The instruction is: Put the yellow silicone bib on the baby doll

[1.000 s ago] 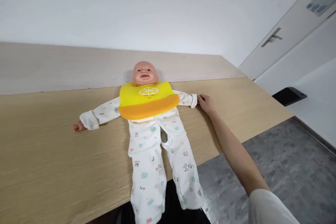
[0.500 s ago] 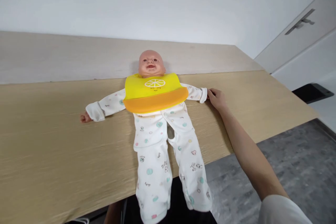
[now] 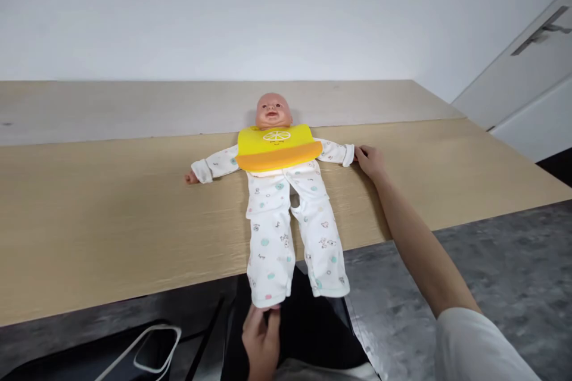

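A baby doll [image 3: 274,111] lies on its back with its arms spread. It wears a white printed outfit [image 3: 272,250] and a yellow bib [image 3: 279,146] with an orange pocket and a white citrus-slice print. My right hand [image 3: 370,162] is closed around the doll's hand, just beyond the sleeve cuff at the right. At the bottom, my left hand [image 3: 261,336] grips the doll under the hem of its left-side trouser leg, where the foot is hidden. The doll's other hand [image 3: 191,178] rests on the table.
The wooden table [image 3: 111,220] has a paler strip along the back, against a white wall [image 3: 223,18]. Both trouser legs hang past the front edge. A white cable [image 3: 172,339] lies on something dark at lower left. A door handle [image 3: 540,30] shows at upper right.
My left hand has come into view at the bottom and taken hold at the trouser-leg end. My right hand stays on the doll's hand. The view has shifted, and the doll looks smaller.
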The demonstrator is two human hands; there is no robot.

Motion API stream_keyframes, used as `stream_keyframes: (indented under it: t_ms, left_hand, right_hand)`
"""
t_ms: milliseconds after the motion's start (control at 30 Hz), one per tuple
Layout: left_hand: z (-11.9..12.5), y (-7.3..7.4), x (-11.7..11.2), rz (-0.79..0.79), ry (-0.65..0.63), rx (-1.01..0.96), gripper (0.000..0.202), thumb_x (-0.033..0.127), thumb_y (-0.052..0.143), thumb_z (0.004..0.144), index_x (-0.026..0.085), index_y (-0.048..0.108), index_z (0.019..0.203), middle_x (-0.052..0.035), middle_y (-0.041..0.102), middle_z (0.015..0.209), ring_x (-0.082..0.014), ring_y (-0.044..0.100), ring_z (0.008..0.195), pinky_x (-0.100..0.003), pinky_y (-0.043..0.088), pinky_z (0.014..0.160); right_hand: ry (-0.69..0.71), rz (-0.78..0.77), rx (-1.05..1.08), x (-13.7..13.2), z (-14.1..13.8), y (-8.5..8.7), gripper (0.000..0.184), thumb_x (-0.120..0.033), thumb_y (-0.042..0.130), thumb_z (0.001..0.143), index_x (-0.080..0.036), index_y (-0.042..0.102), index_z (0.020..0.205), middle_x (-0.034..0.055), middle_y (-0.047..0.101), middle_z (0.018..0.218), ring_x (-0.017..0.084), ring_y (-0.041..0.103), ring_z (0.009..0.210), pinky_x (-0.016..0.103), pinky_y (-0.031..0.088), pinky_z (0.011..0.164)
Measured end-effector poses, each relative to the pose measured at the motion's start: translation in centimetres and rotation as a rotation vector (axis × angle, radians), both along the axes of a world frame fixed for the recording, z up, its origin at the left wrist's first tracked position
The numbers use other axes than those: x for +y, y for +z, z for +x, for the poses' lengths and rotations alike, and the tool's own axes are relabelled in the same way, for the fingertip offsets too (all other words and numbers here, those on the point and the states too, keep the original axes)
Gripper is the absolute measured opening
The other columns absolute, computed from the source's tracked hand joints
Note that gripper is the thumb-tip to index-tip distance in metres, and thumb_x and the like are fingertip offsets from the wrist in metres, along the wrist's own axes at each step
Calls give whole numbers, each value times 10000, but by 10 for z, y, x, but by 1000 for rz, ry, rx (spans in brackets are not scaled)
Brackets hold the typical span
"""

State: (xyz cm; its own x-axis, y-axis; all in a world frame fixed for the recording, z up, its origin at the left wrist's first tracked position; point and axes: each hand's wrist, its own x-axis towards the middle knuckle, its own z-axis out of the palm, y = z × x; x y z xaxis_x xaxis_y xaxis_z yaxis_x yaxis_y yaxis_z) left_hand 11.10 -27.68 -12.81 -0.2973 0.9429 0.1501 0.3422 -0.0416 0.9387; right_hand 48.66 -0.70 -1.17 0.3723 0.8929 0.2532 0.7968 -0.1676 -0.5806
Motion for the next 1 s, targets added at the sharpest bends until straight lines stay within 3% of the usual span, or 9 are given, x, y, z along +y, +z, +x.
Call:
stream_keyframes:
  t_ms: [100, 300, 467, 567, 667, 800, 1000]
  left_hand:
    - [15, 23, -10, 108, -122, -49, 147, 301, 635, 807, 174, 682, 747, -47, 690, 673, -176, 659, 598, -246, 542, 587]
    - [16, 54, 3, 185, -241, -83, 88, 182, 537, 850, 192, 542, 763, 25, 583, 566, -111, 538, 451, -198, 448, 443]
    - [26, 66, -3, 352, -195, 53, 71, 127, 551, 832, 198, 560, 828, 32, 600, 597, -94, 531, 436, -185, 433, 417]
    - [38, 75, -9, 464, -245, 156, 114, 76, 611, 799, 171, 607, 862, 52, 528, 554, -65, 457, 416, -176, 422, 432]
    - [50, 85, -6, 588, -303, 264, 299, -31, 650, 751, 143, 635, 994, 34, 530, 613, -79, 504, 523, -196, 462, 519]
    - [61, 92, 7, 675, -232, 481, 368, -64, 684, 726, 164, 689, 1015, -32, 557, 773, -115, 539, 679, -257, 469, 605]
    - [65, 103, 7, 807, -292, 434, 301, -40, 721, 699, 157, 711, 926, -24, 595, 719, -128, 522, 653, -275, 441, 587]
  right_hand:
    - [22, 9, 13, 1, 0, -1, 379, -386, 436, 892, -146, 578, 636, 47, 608, 658, 139, 474, 627, 257, 280, 606]
    - [12, 2, 37, 2, -1, 1, 347, -350, 445, 894, -139, 592, 661, 58, 630, 716, 139, 487, 661, 253, 288, 620]
    - [16, 18, 62, 3, 0, -1, 337, -344, 455, 903, -139, 584, 669, 44, 606, 684, 134, 482, 652, 252, 288, 623]
    - [12, 15, 66, 3, 0, -1, 345, -349, 457, 907, -144, 557, 649, 37, 590, 671, 127, 468, 639, 254, 277, 612]
    - [10, 23, 62, 2, 0, -1, 343, -351, 462, 904, -149, 540, 638, 28, 566, 655, 123, 451, 626, 257, 271, 608]
    - [22, 23, 81, 3, 1, -1, 326, -340, 458, 891, -155, 536, 634, 21, 552, 646, 127, 457, 636, 258, 284, 617]
    - [37, 33, 84, 6, 3, -5, 334, -367, 431, 882, -157, 547, 650, 30, 566, 663, 134, 461, 648, 260, 294, 629]
